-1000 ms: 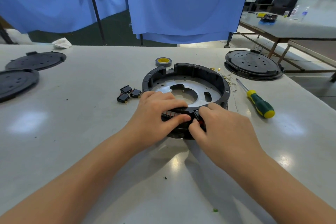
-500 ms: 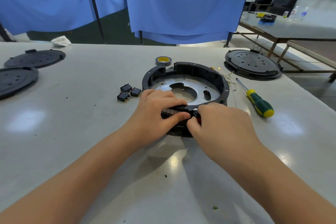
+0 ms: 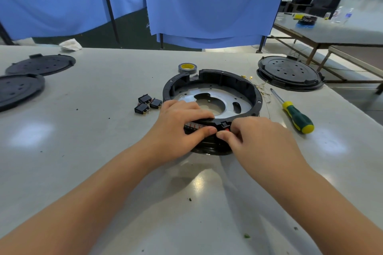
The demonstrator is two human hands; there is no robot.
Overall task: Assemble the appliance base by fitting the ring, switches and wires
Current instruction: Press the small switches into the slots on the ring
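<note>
A round black appliance base with a grey metal plate inside lies on the white table in front of me. My left hand grips its near rim, fingers curled over the top and thumb on the outer wall beside a ribbed label strip. My right hand pinches a small black switch with a red part at the near wall. Three loose black switches lie just left of the base. Thin wires with gold terminals lie at its far right side.
A green and yellow screwdriver lies right of the base. A tape roll sits behind it. Black round covers lie at the far right and far left. Blue curtains hang behind; another table stands at the right.
My right hand's fingers have curled in tighter on the switch at the near wall, and the red part now shows. The left hand keeps its grip on the rim.
</note>
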